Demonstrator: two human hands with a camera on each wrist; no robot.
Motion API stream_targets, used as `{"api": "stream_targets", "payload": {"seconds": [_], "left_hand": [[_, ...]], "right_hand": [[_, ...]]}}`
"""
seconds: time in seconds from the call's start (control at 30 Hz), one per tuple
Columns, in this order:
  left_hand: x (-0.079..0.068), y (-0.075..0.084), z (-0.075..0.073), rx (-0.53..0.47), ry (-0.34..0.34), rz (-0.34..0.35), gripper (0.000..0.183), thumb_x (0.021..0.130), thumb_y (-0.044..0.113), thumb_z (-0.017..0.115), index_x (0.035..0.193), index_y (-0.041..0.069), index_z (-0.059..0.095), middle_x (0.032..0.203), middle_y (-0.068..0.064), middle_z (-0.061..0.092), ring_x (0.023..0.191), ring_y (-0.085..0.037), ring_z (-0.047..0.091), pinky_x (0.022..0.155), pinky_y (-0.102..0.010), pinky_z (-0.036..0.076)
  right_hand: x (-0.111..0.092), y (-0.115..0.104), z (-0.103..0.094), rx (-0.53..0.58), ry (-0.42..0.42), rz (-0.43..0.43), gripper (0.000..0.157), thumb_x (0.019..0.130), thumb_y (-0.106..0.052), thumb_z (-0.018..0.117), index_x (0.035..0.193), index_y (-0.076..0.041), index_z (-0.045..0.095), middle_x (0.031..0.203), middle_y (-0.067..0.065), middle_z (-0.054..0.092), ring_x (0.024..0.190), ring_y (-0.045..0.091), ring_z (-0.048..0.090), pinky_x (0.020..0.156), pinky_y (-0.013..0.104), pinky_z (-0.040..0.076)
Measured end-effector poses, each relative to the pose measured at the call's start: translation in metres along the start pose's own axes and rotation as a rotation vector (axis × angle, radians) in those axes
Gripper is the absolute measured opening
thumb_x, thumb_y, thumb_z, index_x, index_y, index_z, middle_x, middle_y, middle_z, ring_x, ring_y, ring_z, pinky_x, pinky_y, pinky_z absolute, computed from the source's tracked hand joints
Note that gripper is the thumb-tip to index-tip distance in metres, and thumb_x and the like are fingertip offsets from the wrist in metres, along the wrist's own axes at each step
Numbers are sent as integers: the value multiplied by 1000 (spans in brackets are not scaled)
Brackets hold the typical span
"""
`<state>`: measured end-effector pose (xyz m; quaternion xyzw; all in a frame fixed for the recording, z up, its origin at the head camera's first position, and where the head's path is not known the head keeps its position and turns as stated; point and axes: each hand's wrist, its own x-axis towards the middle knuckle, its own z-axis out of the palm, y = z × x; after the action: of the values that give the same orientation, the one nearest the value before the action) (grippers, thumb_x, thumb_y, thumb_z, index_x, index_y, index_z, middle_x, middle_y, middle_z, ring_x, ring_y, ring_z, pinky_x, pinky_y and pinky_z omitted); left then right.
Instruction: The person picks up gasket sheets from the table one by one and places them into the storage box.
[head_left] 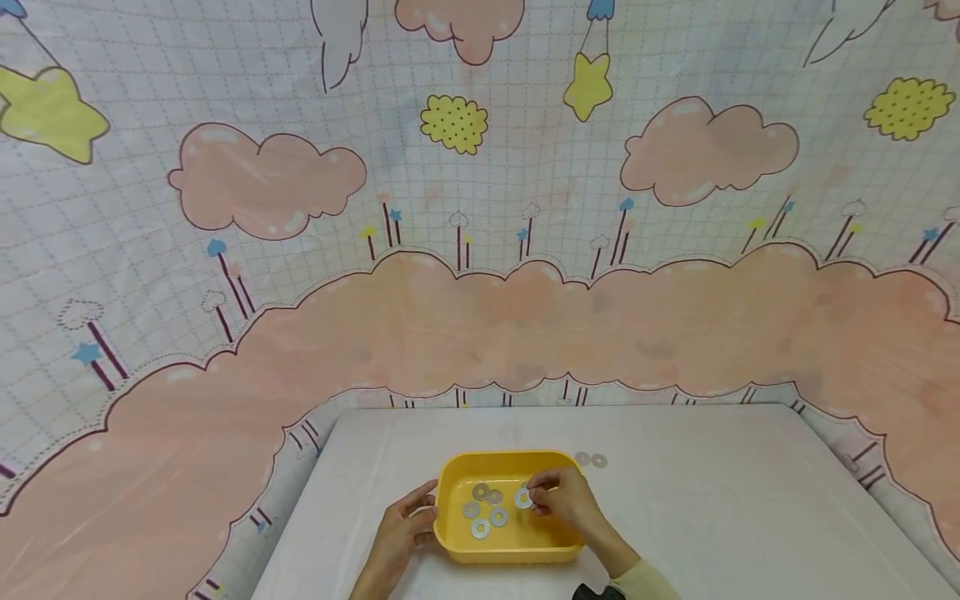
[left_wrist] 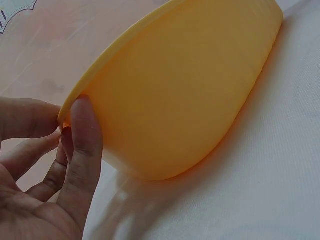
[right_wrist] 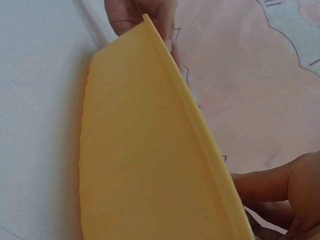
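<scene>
A yellow rectangular tray [head_left: 510, 557] stands on the white table, with several flat grey metal washers [head_left: 480, 528] lying on its floor. My left hand [head_left: 401, 529] holds the tray at its left end. Up close in the left wrist view, the fingers [left_wrist: 86, 135] of that hand meet at the rim and outer wall. Over the right part of the tray, my right hand [head_left: 566, 500] pinches a washer [head_left: 522, 498] between thumb and fingertips. In the right wrist view the tray's wall [right_wrist: 135, 135] covers the fingertips and what they hold.
Two more washers [head_left: 590, 459] lie on the table [head_left: 712, 492] just beyond the tray's back right corner. Behind the table hangs a printed cloth [head_left: 510, 325] with clouds and stars. A dark object [head_left: 597, 592] shows at the bottom edge beside the right sleeve [head_left: 643, 581].
</scene>
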<state>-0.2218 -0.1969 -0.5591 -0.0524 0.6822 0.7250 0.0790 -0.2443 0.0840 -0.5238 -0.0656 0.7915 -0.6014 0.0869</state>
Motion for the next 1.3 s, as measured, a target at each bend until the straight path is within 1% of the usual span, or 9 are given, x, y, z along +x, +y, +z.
{"api": "stream_targets", "payload": {"seconds": [0.1, 0.27, 0.37, 0.7, 0.8, 0.97, 1.03, 1.13, 1.3], "left_hand": [[-1, 1, 1, -1, 12, 1, 59, 85, 7, 59, 140, 5, 40, 108, -5, 52, 80, -11, 58, 66, -26, 54], [-2, 3, 3, 4, 26, 5, 58, 84, 8, 60, 140, 6, 42, 108, -4, 52, 79, -10, 57, 65, -25, 54], [-3, 4, 4, 4, 25, 8, 58, 84, 8, 60, 140, 6, 42, 108, -4, 51, 79, -10, 57, 65, -25, 54], [0, 7, 3, 7, 20, 6, 59, 83, 8, 61, 139, 5, 42, 105, -4, 51, 78, -11, 57, 65, -25, 54], [0, 8, 3, 9, 18, 4, 59, 83, 7, 61, 139, 5, 42, 105, -4, 52, 77, -11, 57, 65, -25, 54], [0, 8, 2, 5, 8, 6, 59, 83, 8, 60, 139, 5, 42, 106, -4, 51, 77, -10, 57, 65, -25, 54], [0, 7, 1, 2, 4, 6, 59, 84, 8, 60, 140, 5, 41, 108, -5, 51, 77, -10, 57, 65, -25, 54], [1, 6, 0, 2, -4, 2, 58, 85, 9, 60, 140, 5, 40, 109, -5, 51, 76, -10, 57, 65, -25, 53], [2, 3, -1, -5, -8, -5, 59, 85, 8, 59, 141, 4, 39, 109, -5, 51, 76, -10, 56, 65, -25, 53]], "right_hand": [[0, 1, 2, -23, 4, -13, 12, 83, 2, 61, 93, 8, 67, 86, 13, 65, 62, 13, 64, 62, 32, 58], [1, 5, 7, -188, 19, -59, 6, 82, 2, 62, 84, 3, 68, 76, 8, 63, 56, 11, 61, 54, 26, 55], [1, 6, 9, -235, 26, -69, 5, 81, 2, 63, 81, 0, 68, 72, 6, 62, 54, 11, 61, 52, 25, 54], [3, 8, 8, -214, -9, -69, 6, 79, 5, 62, 81, 4, 67, 66, 6, 64, 51, 10, 59, 50, 24, 53], [2, 6, 6, -179, -28, -80, 7, 80, 4, 62, 84, 6, 66, 70, 7, 64, 54, 11, 60, 52, 25, 54], [-5, -2, -2, -93, -64, -94, 12, 83, -1, 62, 92, 7, 64, 85, 11, 64, 67, 13, 63, 61, 27, 57], [-7, -6, -6, -81, -53, -103, 13, 83, -3, 63, 93, 6, 63, 89, 14, 65, 70, 14, 65, 64, 28, 58], [-10, -12, -12, -87, -11, -113, 11, 83, -3, 64, 91, 4, 64, 88, 16, 66, 70, 15, 65, 63, 26, 57], [-15, -22, -22, -87, 53, -114, 8, 82, -2, 64, 90, 0, 64, 84, 10, 65, 71, 14, 65, 63, 23, 57]]}}
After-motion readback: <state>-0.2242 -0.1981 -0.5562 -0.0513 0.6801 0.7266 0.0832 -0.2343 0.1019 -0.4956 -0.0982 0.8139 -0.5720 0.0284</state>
